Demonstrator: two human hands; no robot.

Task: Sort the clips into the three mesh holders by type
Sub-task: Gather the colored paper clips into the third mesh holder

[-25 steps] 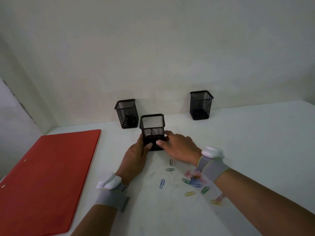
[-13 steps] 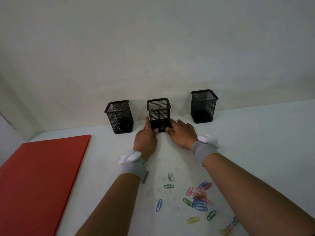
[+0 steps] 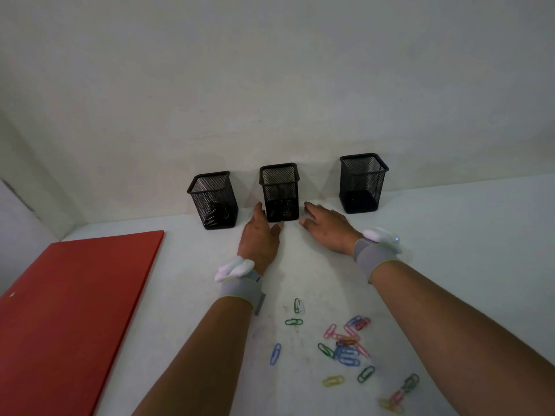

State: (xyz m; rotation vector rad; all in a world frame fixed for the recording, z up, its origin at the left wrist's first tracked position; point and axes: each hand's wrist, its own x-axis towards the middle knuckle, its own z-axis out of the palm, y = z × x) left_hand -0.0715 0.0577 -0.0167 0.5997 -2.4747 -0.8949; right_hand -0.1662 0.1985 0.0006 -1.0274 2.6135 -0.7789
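Three black mesh holders stand in a row against the back wall: the left holder (image 3: pixel 213 199) with dark clips inside, the middle holder (image 3: pixel 280 190) with dark clips at its bottom, and the right holder (image 3: pixel 362 181). My left hand (image 3: pixel 260 235) lies flat against the middle holder's left side, fingers straight and thumb at its base. Just right of that holder, my right hand (image 3: pixel 326 228) is flat on the table with a small gap to it. Several coloured paper clips (image 3: pixel 345 346) lie scattered on the table near me.
A red folder (image 3: pixel 69 310) lies flat on the white table (image 3: pixel 465 250) at the left. The wall stands directly behind the holders. Both wrists wear grey bands with white devices.
Both hands pushed the middle holder away from me to the wall, into line with the other two. The right hand has now come off it; the left still touches it.
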